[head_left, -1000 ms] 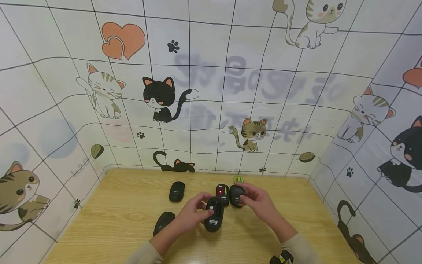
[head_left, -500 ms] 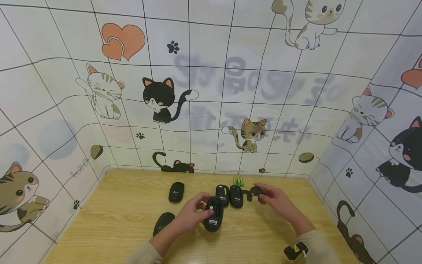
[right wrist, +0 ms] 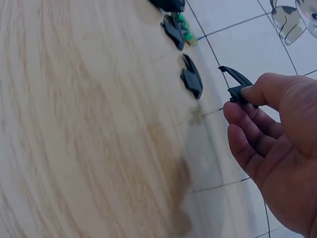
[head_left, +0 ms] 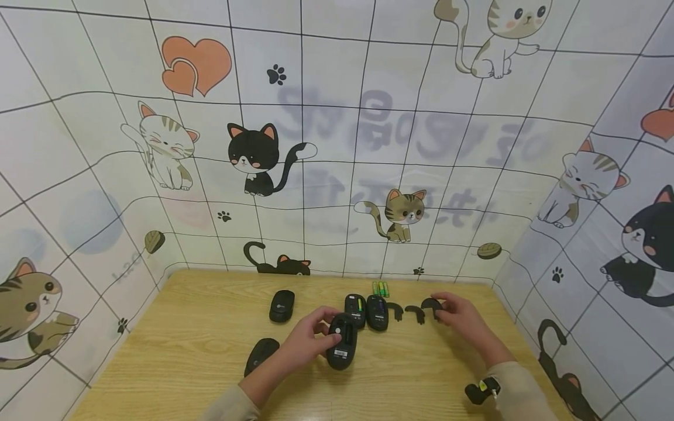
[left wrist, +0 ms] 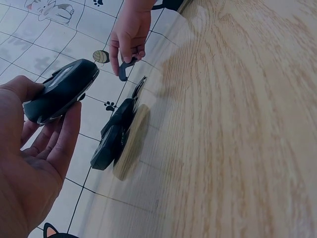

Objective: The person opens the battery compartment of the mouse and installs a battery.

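Note:
My left hand (head_left: pixel 310 336) grips a black computer mouse (head_left: pixel 342 345) with its underside and battery slot facing up. The left wrist view shows this mouse (left wrist: pixel 64 91) between thumb and fingers. My right hand (head_left: pixel 460 316) pinches a thin, curved black battery cover (right wrist: pixel 238 89) between thumb and fingertips. To its left lie two similar covers, a nearer one (head_left: pixel 415 314) and a farther one (head_left: pixel 395 311). Beside them, two upturned mice rest side by side, one (head_left: pixel 355 310) showing a yellow-green battery, the other (head_left: pixel 377 313) with a dark slot.
Several green batteries (head_left: pixel 380 289) lie behind the upturned mice. At the left, one black mouse (head_left: pixel 281 306) sits upright toward the back; another (head_left: pixel 261 355) is partly hidden by my left forearm. A cat-print cloth (head_left: pixel 326 228) walls in the wooden table (head_left: pixel 200 351).
My right hand has moved right, away from the upturned mice, and now holds a cover. Two covers lie apart behind it. A red glow on one mouse is gone; my left hand stays put.

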